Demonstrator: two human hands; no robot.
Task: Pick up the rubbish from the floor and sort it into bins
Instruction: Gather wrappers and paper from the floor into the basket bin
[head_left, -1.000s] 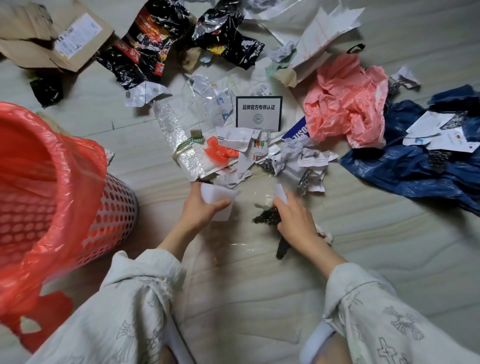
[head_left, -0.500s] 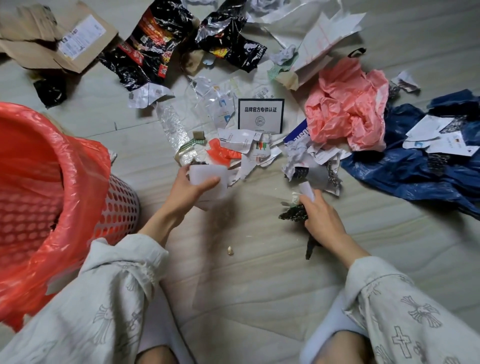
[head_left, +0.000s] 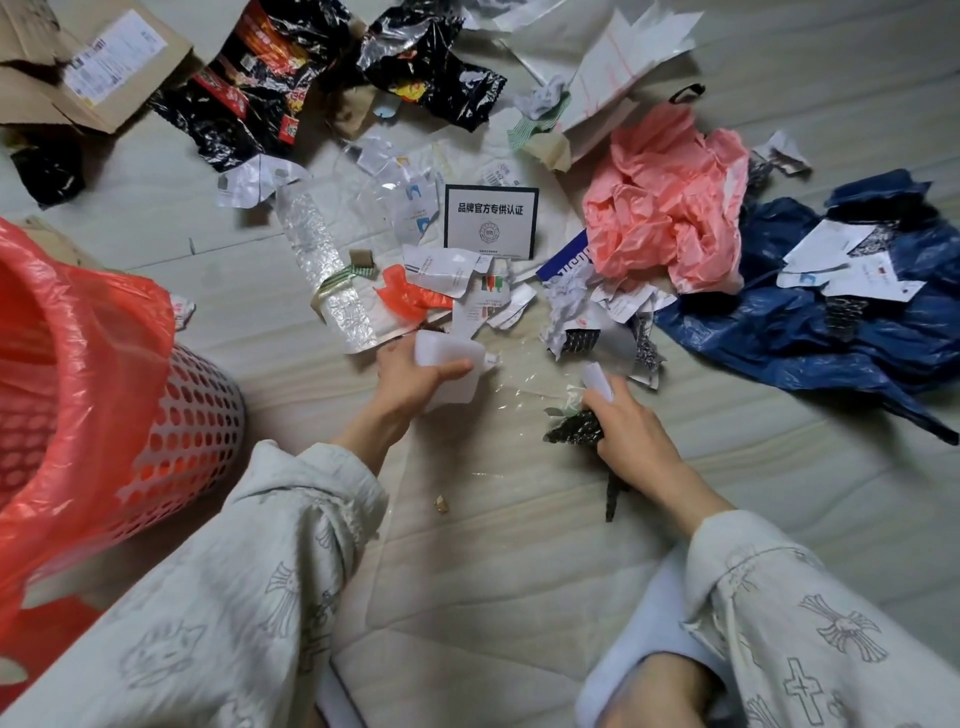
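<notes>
Rubbish lay all over the pale floor in front of a person in a light printed top. The left hand held a white scrap, with the thumb pressed across it and the fingers curled behind. The right hand gripped a bunch of bits: a dark crinkly piece and a small white piece that stuck up above the fingers. The two hands were apart, low over the floor, at the near edge of the mess.

A red bin with holes in its side stood on the left, lined with a red bag. Past the hands lay torn paper bits, a white card with a black border, a clear wrapper and a small orange scrap. A pink bag sat crumpled on the right, just beside a blue bag with paper on top. Black wrappers and cardboard lay far off at the top.
</notes>
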